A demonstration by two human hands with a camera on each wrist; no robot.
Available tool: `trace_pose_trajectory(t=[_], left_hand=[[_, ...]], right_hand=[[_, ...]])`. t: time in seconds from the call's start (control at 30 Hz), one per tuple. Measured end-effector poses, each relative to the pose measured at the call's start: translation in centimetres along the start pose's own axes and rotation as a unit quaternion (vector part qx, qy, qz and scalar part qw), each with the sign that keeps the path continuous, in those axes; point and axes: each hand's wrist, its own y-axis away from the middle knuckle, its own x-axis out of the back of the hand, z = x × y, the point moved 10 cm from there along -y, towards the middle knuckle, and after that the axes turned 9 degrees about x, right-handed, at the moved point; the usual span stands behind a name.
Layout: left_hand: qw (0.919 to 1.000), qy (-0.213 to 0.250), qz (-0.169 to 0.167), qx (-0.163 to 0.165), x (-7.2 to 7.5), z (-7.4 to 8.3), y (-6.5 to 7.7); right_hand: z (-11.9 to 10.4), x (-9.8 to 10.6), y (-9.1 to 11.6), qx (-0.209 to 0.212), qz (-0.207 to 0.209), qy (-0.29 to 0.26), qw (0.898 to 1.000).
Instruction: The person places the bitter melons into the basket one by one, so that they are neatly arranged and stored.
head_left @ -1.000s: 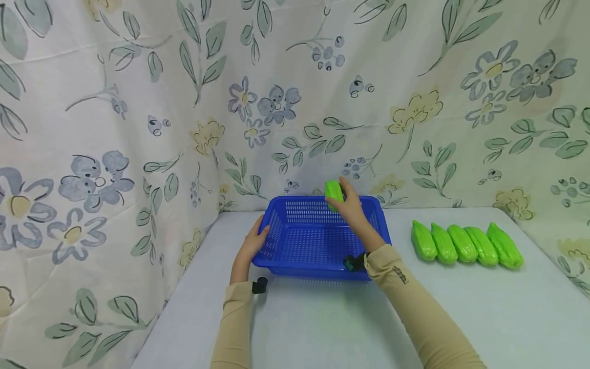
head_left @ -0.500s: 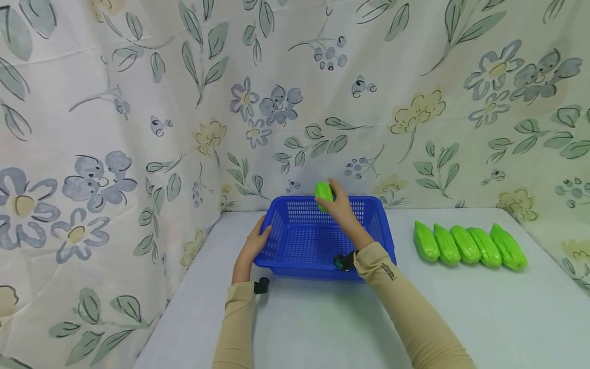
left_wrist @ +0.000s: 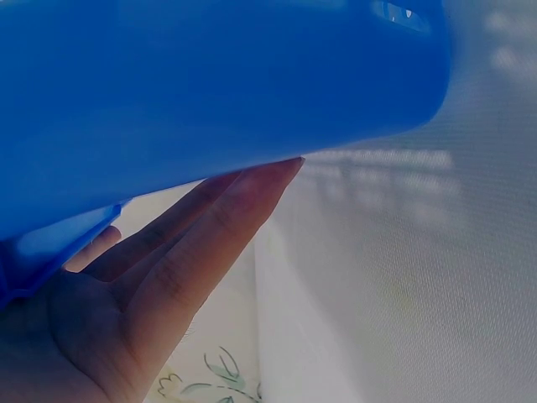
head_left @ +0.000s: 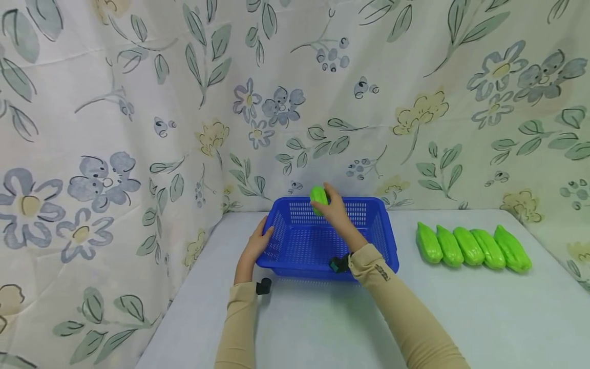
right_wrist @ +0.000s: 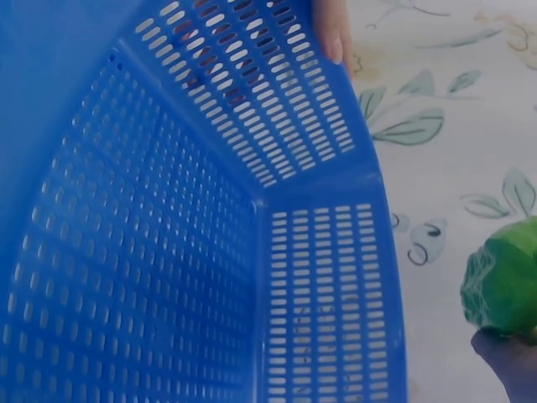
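Observation:
A blue plastic basket with slotted walls stands mid-table. My left hand holds its left side, the thumb at the rim; in the left wrist view straight fingers lie along the underside of the basket wall. My right hand grips a glossy, ridged green gourd-like vegetable above the far part of the basket, thumb and fingers on opposite sides. In the right wrist view the gourd-like vegetable shows at the right edge, outside the rim's outline, with part of the thumb under it.
Several similar green vegetables lie side by side in a row on the white tabletop, right of the basket. A floral curtain hangs behind the table and along its left. Small dark wrist cameras sit under both wrists.
My right hand has moved left over the basket with the green vegetable, and slightly down. My left hand keeps its place on the basket's left side. The whole view has shifted slightly.

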Motion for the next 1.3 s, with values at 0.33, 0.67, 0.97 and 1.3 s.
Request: trace_pose_trajectory(t=[0.33,0.67,0.97,1.3], left_hand=[[0.9999,0.009,0.001,-0.007,-0.1,-0.4,-0.6],[1.0,0.004,0.004,-0.007,-0.1,-0.3,-0.4],[1.0,0.003,0.006,-0.006,0.1,-0.2,-0.1],[0.9999,0.007,0.001,-0.008,0.1,0.1,0.0]], right_hand=[[0.3,-1.6,-0.1,-0.016,-0.016,0.005,1.0],[0.2,-3.7,-0.1,-0.016,-0.027,-0.007,0.999],[0.1,-5.4,0.0,-0.008,-0.03,-0.008,0.999],[-0.1,-7.1,-0.1,-0.007,-0.048,-0.018,0.999]])
